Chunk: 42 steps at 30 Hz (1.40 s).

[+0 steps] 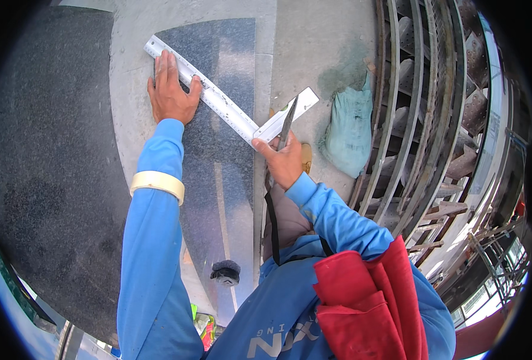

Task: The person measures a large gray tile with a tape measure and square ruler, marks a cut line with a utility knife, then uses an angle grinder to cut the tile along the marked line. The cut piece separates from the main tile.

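A white and silver square (227,107) with a ruled blade lies slantwise across a dark, speckled tapering panel (233,54). My left hand (173,99) presses on the blade's far half, fingers apart, thumb on its near edge. At the corner between blade and short arm, my right hand (284,159) is closed around a long, dark pointed tool (287,123), its thumb touching the square. The tool's tip lies over the short arm. A cream roll of tape (158,182) sits around my left forearm.
A dark curved sheet (50,150) covers the left side. Right of the panel lies a pale green sack (350,129), beside stacked curved metal frames (401,108). A black rounded object (225,273) rests on the panel near me. Red cloth (368,300) hangs over my front.
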### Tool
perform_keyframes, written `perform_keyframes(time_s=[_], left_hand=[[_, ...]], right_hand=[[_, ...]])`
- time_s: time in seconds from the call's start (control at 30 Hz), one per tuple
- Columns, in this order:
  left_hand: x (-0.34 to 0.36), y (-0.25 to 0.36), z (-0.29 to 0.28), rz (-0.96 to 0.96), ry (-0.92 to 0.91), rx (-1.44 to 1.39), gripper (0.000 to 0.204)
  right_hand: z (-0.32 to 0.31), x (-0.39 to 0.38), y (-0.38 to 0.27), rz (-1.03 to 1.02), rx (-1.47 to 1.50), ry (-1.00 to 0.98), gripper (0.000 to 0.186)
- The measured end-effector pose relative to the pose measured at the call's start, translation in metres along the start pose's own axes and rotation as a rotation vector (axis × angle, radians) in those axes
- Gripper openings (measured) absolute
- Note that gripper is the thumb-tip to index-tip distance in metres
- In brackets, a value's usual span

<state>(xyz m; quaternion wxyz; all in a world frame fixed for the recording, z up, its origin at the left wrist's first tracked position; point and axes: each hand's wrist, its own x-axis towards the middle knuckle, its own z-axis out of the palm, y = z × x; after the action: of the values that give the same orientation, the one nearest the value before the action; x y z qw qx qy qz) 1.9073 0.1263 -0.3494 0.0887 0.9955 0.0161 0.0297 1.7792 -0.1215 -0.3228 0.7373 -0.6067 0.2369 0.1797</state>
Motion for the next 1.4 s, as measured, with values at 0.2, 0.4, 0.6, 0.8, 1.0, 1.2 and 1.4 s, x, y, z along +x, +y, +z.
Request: perform_keyframes(time_s=[0.2,0.4,0.6,0.8,1.0,1.2,1.4], left_hand=[[0.0,-0.001,-0.002,0.022,0.018,-0.045,0.082],[-0.005,-0.002,-0.02,0.041,0.033,-0.078,0.083],[-0.006,0.002,-0.048,0.067,0.055,-0.075,0.08],[-0.008,0.008,-0.063,0.062,0.057,-0.07,0.079],[-0.011,0.01,-0.064,0.053,0.063,-0.072,0.083],[-0.008,0.007,-0.067,0.023,0.058,-0.063,0.083],[-0.005,0.003,-0.094,0.036,0.028,-0.065,0.086]], right_hand=[[0.0,-0.01,-0.003,-0.046,0.031,0.01,0.041],[-0.003,-0.031,-0.02,-0.071,-0.2,-0.021,0.044],[-0.049,-0.075,-0.041,-0.081,-0.502,0.009,0.049],[-0.118,-0.093,-0.057,-0.265,-0.862,0.047,0.053],[-0.13,-0.092,-0.062,-0.119,-0.556,0.084,0.05],[-0.099,-0.093,-0.059,-0.092,-0.446,-0.002,0.057],[-0.077,-0.121,-0.08,-0.071,-0.402,0.035,0.06]])
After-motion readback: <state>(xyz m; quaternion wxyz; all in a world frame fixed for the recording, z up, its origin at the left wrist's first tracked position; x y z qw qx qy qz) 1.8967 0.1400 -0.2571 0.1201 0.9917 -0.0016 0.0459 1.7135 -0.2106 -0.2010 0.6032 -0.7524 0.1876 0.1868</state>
